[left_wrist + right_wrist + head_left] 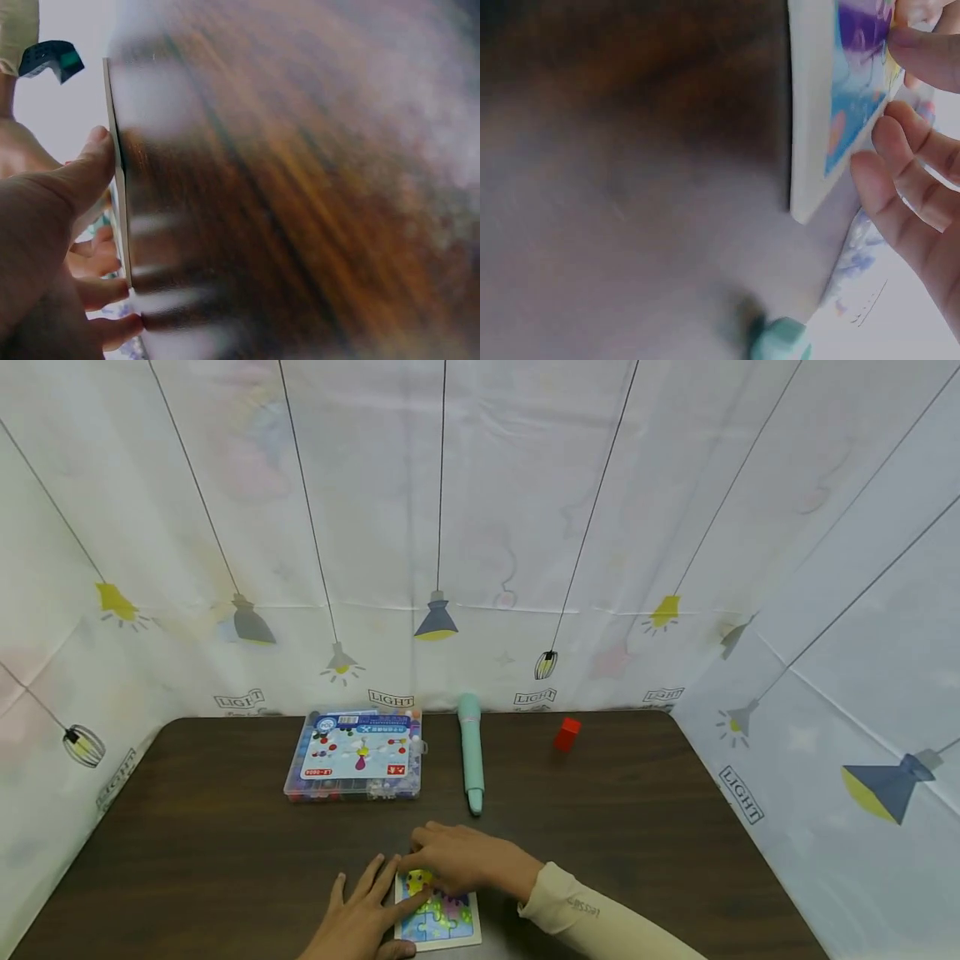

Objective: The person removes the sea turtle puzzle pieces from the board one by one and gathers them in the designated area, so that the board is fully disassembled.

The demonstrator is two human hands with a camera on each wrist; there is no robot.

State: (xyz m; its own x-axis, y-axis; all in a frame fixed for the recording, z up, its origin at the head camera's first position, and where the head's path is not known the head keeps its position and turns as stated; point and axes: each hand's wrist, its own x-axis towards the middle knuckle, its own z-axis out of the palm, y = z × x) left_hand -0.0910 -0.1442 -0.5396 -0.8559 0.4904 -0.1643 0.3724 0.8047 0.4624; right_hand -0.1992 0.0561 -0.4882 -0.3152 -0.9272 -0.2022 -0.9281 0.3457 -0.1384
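A small jigsaw puzzle (438, 928) in a pale frame lies near the front of the table, showing blue, yellow, green and purple pieces. My left hand (356, 918) rests at its left side, fingers spread, with a fingertip over the picture and the thumb by the lower left corner. From the far side my right hand (457, 858) reaches over the puzzle's upper part, covering some of it. In the right wrist view its thumb (922, 56) touches the picture, and the other fingertips (871, 176) stand along the frame's edge.
Behind the puzzle stands a clear plastic case (356, 760) with a printed label and small colourful parts. Right of it lie a mint-green pen-shaped object (471, 752) and a red block (567, 734). A patterned white curtain (480, 527) borders the dark table (637, 843).
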